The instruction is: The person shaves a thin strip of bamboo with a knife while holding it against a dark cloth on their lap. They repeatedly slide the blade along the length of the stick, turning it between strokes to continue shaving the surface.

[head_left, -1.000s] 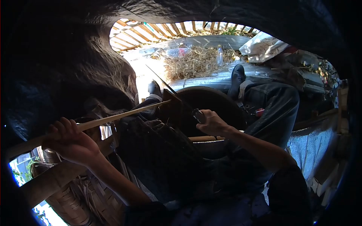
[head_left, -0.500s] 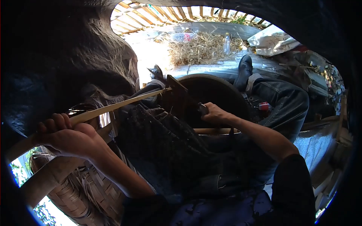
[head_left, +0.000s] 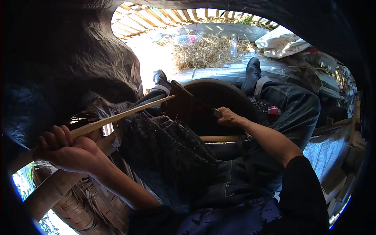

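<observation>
My left hand (head_left: 66,150) is closed around the near end of a long, pale split-wood strip (head_left: 121,114), which slants up to the right across my lap. In my right hand (head_left: 232,117) is the dark handle of a broad-bladed chopping knife (head_left: 216,113). Its blade reaches left, and the strip's far tip lies right at it. Beneath the blade is a dark round tub-like object (head_left: 211,80) between my legs, its inside in deep shadow. A dark, worn cloth (head_left: 164,149) covers my left thigh.
Beyond my shoes lie straw (head_left: 203,51), a clear plastic bottle (head_left: 234,46) and a whitish sack (head_left: 280,42). A red can-like item (head_left: 273,110) rests by my right knee. Woven basketwork (head_left: 78,199) and a thick pole (head_left: 51,190) are at lower left. Dark sheeting (head_left: 105,51) hangs at left.
My right hand and the knife have shifted slightly right and down. The strip's far tip has dropped a little and moved left, still in my left hand's grip.
</observation>
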`<action>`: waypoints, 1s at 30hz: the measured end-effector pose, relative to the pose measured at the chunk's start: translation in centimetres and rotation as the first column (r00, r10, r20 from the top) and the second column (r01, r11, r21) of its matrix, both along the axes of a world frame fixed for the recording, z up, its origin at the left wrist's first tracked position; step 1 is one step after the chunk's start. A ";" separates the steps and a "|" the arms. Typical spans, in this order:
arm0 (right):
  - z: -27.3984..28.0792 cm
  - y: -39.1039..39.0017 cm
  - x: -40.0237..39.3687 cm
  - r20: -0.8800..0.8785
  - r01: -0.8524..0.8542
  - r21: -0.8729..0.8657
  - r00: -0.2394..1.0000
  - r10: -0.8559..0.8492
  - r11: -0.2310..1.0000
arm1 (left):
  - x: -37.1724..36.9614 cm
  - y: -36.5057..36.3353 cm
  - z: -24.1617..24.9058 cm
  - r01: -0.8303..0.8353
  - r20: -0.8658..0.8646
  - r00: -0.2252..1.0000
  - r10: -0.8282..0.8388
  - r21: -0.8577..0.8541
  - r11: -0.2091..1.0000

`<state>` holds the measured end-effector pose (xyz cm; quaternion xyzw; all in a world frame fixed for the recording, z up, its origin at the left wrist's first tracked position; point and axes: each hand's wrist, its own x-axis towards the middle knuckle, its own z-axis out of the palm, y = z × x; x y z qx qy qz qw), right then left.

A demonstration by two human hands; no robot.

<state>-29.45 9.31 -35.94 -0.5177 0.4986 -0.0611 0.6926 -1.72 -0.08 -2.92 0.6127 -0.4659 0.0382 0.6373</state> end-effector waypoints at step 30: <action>20.5 0.2 1.5 0.409 0.087 0.564 0.834 -0.370 0.821 | 2.8 3.2 1.8 0.980 -0.498 0.004 -0.867 -0.171 0.103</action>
